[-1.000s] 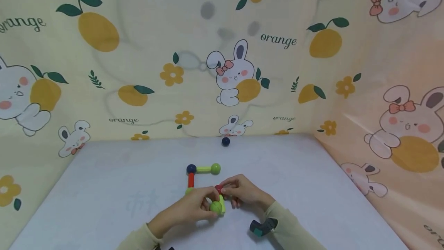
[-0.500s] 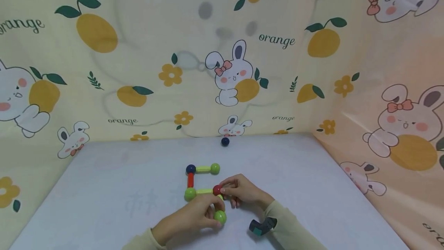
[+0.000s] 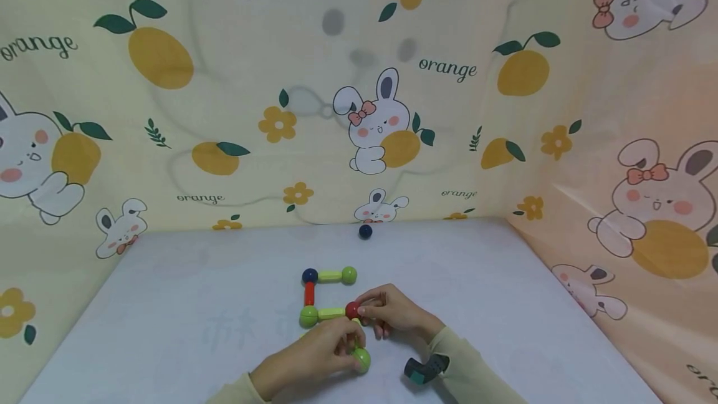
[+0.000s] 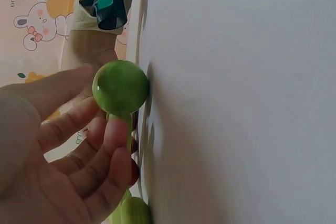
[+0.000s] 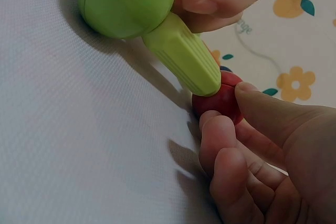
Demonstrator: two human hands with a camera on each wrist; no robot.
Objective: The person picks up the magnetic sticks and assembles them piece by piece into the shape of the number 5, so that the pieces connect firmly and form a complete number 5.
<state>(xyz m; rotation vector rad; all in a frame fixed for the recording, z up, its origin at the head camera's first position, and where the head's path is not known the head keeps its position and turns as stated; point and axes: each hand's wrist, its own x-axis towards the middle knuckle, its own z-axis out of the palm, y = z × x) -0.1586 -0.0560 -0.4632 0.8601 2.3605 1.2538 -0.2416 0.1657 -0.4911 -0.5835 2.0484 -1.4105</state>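
Observation:
My left hand (image 3: 325, 349) grips a green ball (image 3: 362, 360) and the short yellow-green rod (image 5: 184, 53) stuck to it. That rod's far end meets a red ball (image 5: 220, 98), which my right hand (image 3: 395, 312) pinches between thumb and fingers. From the red ball another yellow-green rod (image 3: 332, 313) runs left to a second green ball (image 3: 308, 316). A red rod (image 3: 309, 294) leads up from there to a dark blue ball (image 3: 310, 276). Beyond it, a yellow-green rod (image 3: 330, 276) ends in a third green ball (image 3: 349, 275). My left fingers partly hide the rod in the head view.
A loose dark blue ball (image 3: 365, 231) lies near the back edge of the white table (image 3: 196, 304). Behind it hangs a patterned cloth (image 3: 314, 48) with bunnies and oranges. A ribbed yellow-green piece (image 4: 135, 211) shows beside my left fingers.
My left hand has drawn the green ball toward me and slightly right, swinging its rod out from the red ball. The second green ball and its rod have come into view. My right hand stays put.

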